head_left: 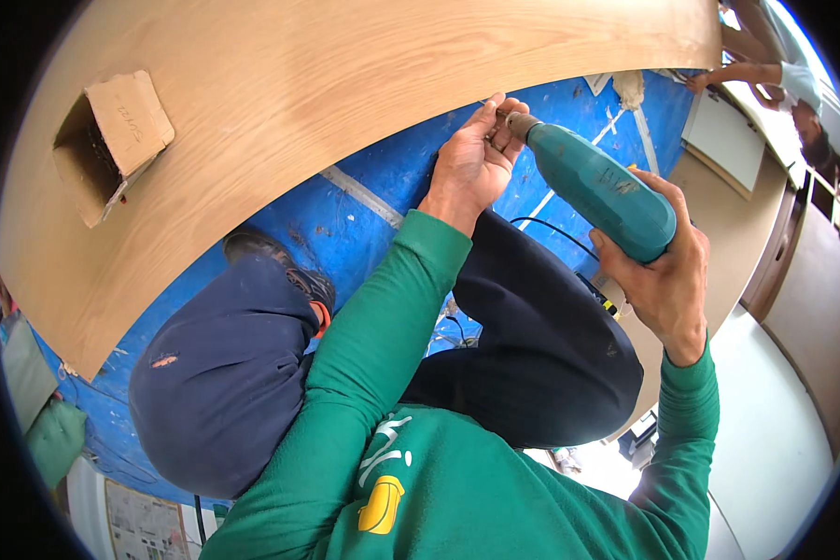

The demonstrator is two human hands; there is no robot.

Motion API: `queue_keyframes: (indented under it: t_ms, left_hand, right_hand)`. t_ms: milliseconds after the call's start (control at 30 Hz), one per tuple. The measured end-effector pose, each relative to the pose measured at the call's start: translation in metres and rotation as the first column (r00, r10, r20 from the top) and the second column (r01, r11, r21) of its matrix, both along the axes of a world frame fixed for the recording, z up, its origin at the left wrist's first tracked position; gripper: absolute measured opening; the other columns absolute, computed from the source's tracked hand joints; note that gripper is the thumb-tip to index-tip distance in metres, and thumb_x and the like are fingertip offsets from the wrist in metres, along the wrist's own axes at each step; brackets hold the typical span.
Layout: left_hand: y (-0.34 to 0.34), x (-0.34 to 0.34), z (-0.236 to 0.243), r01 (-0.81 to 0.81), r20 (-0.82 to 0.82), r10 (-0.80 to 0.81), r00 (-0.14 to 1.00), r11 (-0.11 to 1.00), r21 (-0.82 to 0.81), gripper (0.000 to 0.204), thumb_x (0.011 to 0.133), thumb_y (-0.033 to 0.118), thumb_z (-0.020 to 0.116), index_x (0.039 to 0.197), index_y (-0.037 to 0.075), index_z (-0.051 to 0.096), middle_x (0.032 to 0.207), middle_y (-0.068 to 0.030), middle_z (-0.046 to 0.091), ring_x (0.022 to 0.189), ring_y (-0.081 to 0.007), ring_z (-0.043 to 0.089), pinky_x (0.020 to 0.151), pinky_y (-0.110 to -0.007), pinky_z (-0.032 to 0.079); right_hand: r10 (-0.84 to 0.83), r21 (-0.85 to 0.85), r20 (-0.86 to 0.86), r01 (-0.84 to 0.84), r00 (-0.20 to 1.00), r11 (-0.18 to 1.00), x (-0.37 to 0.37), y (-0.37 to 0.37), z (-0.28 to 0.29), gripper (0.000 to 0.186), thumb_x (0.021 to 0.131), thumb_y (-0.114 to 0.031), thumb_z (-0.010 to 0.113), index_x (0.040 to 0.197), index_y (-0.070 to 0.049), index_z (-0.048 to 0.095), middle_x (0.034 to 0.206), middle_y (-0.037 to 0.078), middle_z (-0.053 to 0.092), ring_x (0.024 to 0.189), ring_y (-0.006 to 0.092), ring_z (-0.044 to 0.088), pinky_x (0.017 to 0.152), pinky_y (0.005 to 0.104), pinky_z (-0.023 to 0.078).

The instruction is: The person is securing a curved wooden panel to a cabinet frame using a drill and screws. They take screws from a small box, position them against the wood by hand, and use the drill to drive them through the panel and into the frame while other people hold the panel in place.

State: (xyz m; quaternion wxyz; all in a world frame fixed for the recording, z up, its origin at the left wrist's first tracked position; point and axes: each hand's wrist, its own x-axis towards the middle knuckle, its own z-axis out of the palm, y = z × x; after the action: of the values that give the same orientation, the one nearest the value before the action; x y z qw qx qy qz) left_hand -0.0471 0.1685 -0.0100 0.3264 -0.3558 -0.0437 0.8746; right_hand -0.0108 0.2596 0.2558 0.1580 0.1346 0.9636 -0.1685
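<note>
1. Well over to the left, on the near side, green and grey cloth (54,439) lay bunched beside the blue floor covering (261,207).
2. Next came an open cardboard box (135,121), resting on the far left part of a broad wood-grain board (364,70), its opening turned left.
3. Right of the box and nearer, the person's bent knee (219,373), in dark blue trousers, stood just off the board's near edge.
4. At the middle, the left hand (476,159) was partly closed at that same edge, fingers curled around the front end of the drill. Whether they pinched a screw or the bit could not be told.
5. Just right of it, the teal drill (602,187) pointed far and left, its grey nose touching or almost touching the left fingers.
6. Farther right and nearer, the right hand (658,266) was wrapped firmly round the drill's back end. A thin black cord (555,227) curved below the tool.
7. On the far right, another person's hand (698,82) reached down near the board's right end, close to a pale panel (723,140).
</note>
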Motion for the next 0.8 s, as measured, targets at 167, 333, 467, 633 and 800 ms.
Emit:
queue_keyframes:
  t_ms: [167, 333, 467, 633, 800]
  left_hand:
    - [0.002, -0.002, -0.003, -0.006, 0.036, 0.006, 0.999, 1.0, -0.02, 0.028, 0.114, 0.018, 0.056, 0.131, -0.001, 0.065, 0.119, -0.0144, 0.074, 0.111, -0.024, 0.072, 0.104, -0.039, 0.059]
    - [0.002, -0.003, -0.007, -0.006, 0.021, 0.006, 1.0, 1.0, -0.012, 0.027, 0.113, 0.018, 0.056, 0.13, -0.002, 0.065, 0.118, -0.0141, 0.074, 0.113, -0.0251, 0.073, 0.105, -0.04, 0.059]
    - [0.001, -0.005, -0.006, 0.016, 0.033, -0.014, 0.999, 0.999, -0.035, 0.028, 0.114, 0.019, 0.056, 0.129, -0.003, 0.066, 0.119, -0.0147, 0.075, 0.113, -0.0248, 0.073, 0.106, -0.039, 0.059]
    - [0.003, -0.005, -0.004, -0.031, 0.033, 0.032, 0.999, 0.999, -0.035, 0.033, 0.115, 0.024, 0.053, 0.13, -0.003, 0.065, 0.121, -0.0153, 0.075, 0.115, -0.0257, 0.072, 0.107, -0.04, 0.058]
    - [0.008, 0.018, 0.043, 0.022, 0.018, -0.024, 1.0, 0.993, 0.112, 0.069, 0.109, 0.064, 0.05, 0.133, 0.001, 0.063, 0.126, -0.0145, 0.072, 0.128, -0.0247, 0.064, 0.115, -0.043, 0.049]
  right_hand:
    - [-0.008, -0.009, 0.013, 0.008, 1.0, 1.0, -0.005, -0.002, -0.003, 0.064, 0.08, -0.017, 0.092, 0.135, -0.005, 0.062, 0.106, 0.018, 0.08, 0.095, 0.0329, 0.081, 0.086, 0.0417, 0.062]
    - [-0.012, -0.012, 0.011, 0.012, 1.0, 1.0, -0.007, 0.0, -0.007, 0.062, 0.081, -0.017, 0.091, 0.134, -0.005, 0.062, 0.104, 0.017, 0.079, 0.092, 0.0313, 0.081, 0.085, 0.0411, 0.062]
    - [0.006, -0.013, 0.021, -0.006, 1.0, 1.0, -0.013, 0.0, -0.004, 0.061, 0.081, -0.017, 0.091, 0.133, -0.004, 0.062, 0.1, 0.017, 0.079, 0.089, 0.0294, 0.08, 0.083, 0.0406, 0.062]
    - [-0.076, -0.031, 0.078, 0.078, 0.994, 0.996, -0.029, -0.007, 0.002, 0.057, 0.082, -0.016, 0.09, 0.131, -0.004, 0.063, 0.095, 0.016, 0.079, 0.086, 0.0273, 0.078, 0.083, 0.0396, 0.061]
    - [-0.094, -0.024, 0.119, 0.098, 0.988, 0.995, -0.048, -0.009, 0.009, 0.051, 0.083, -0.017, 0.088, 0.127, -0.005, 0.065, 0.093, 0.015, 0.078, 0.084, 0.0254, 0.075, 0.084, 0.0395, 0.06]
